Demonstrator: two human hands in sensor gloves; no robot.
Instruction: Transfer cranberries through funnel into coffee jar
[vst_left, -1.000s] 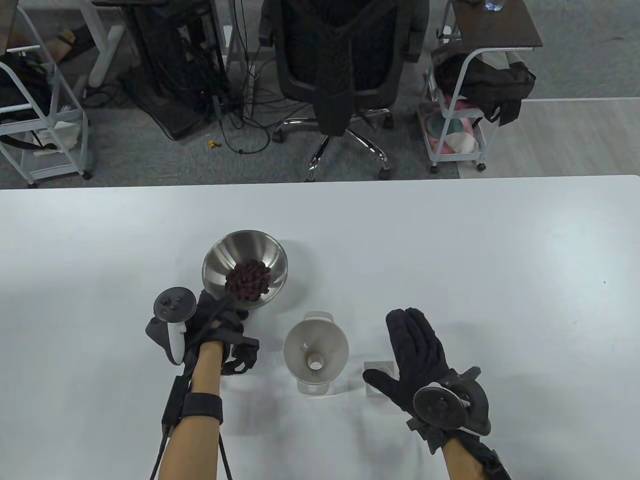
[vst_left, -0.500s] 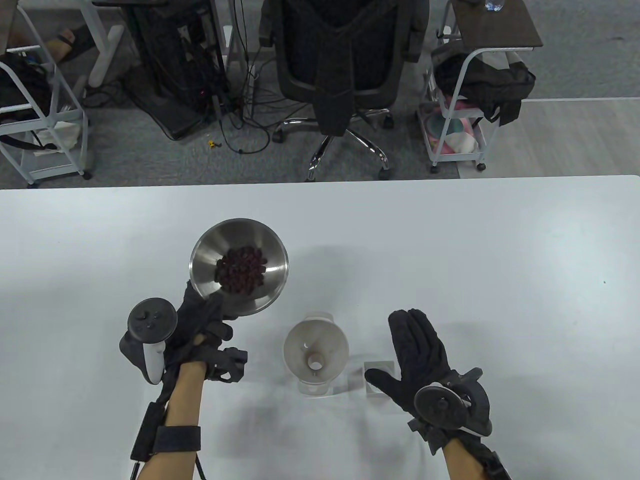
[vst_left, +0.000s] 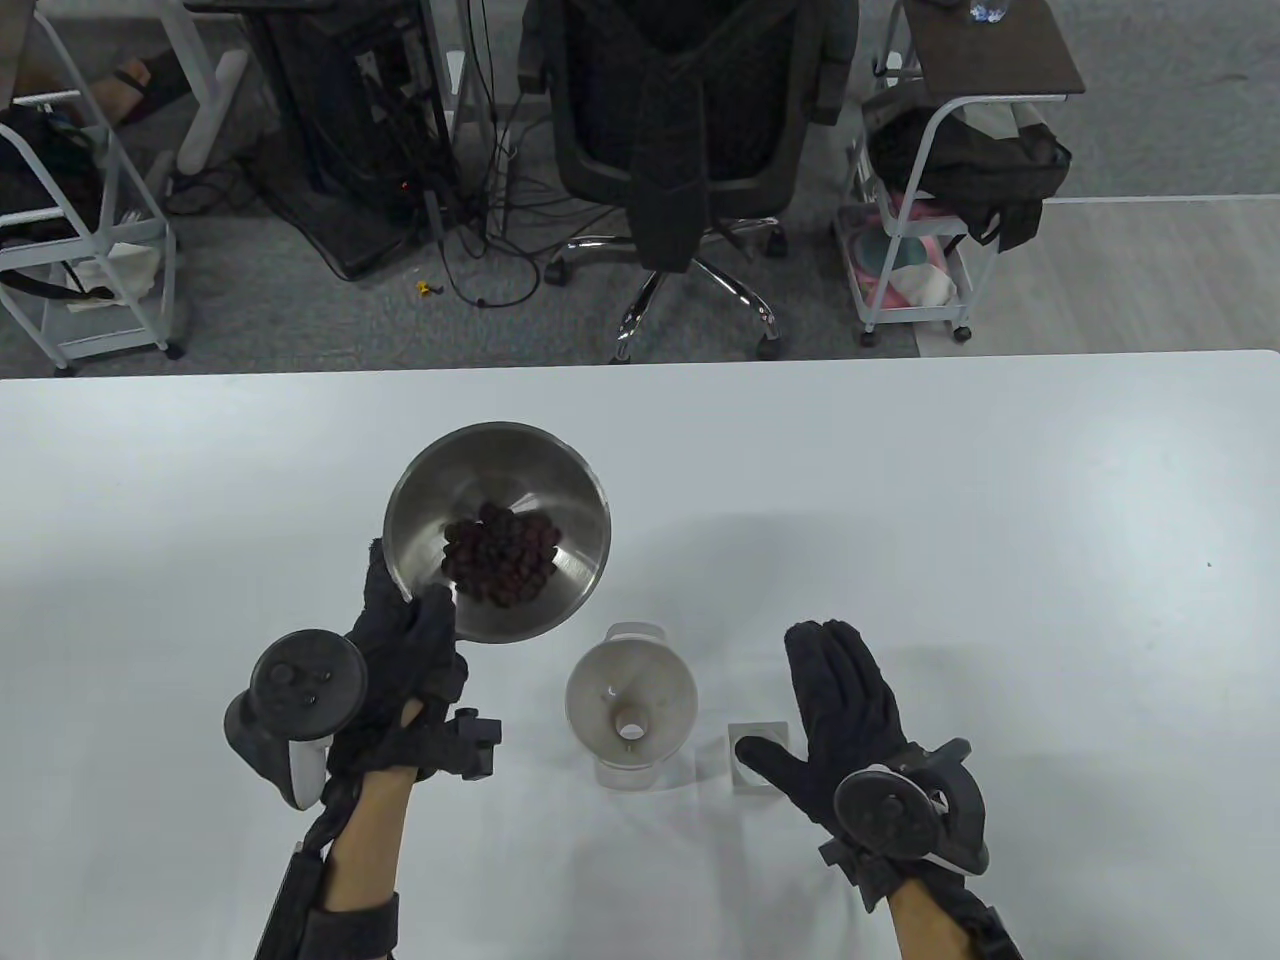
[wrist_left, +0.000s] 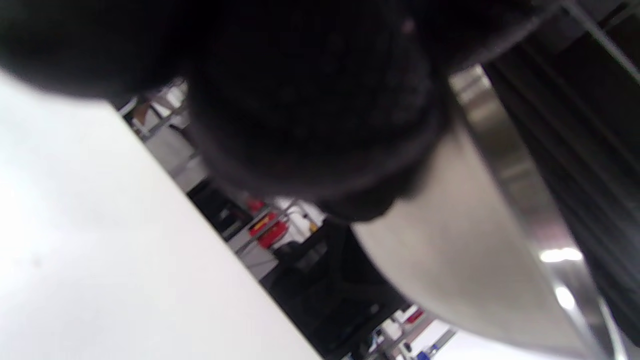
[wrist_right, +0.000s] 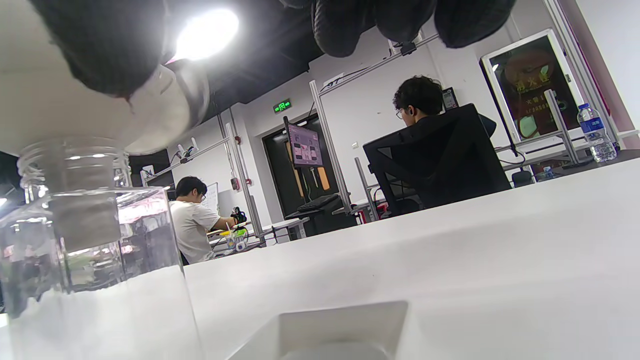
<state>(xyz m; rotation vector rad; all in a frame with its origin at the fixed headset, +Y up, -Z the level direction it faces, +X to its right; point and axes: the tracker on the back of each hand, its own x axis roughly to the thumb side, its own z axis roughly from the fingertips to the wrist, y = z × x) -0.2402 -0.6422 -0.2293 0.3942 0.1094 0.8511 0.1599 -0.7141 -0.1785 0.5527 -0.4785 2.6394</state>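
Observation:
A steel bowl (vst_left: 560, 480) holds a heap of dark red cranberries (vst_left: 500, 553). My left hand (vst_left: 405, 640) grips the bowl's near rim and holds it above the table, left of and behind the funnel. The bowl's outer wall fills the left wrist view (wrist_left: 450, 240) under my dark glove. A white funnel (vst_left: 590, 675) sits in the mouth of a clear glass jar (wrist_right: 90, 250), which stands on the table. My right hand (vst_left: 835, 695) lies flat and open on the table, right of the funnel, holding nothing.
A small white square lid (vst_left: 752, 775) lies on the table between the funnel and my right hand; it shows close up in the right wrist view (wrist_right: 340, 327). Past the table's far edge stand an office chair (vst_left: 690, 130) and metal carts (vst_left: 925, 230).
My left hand has lifted the bowl of cranberries off the table and carried it up and slightly right, toward the funnel. The right hand has hardly moved.

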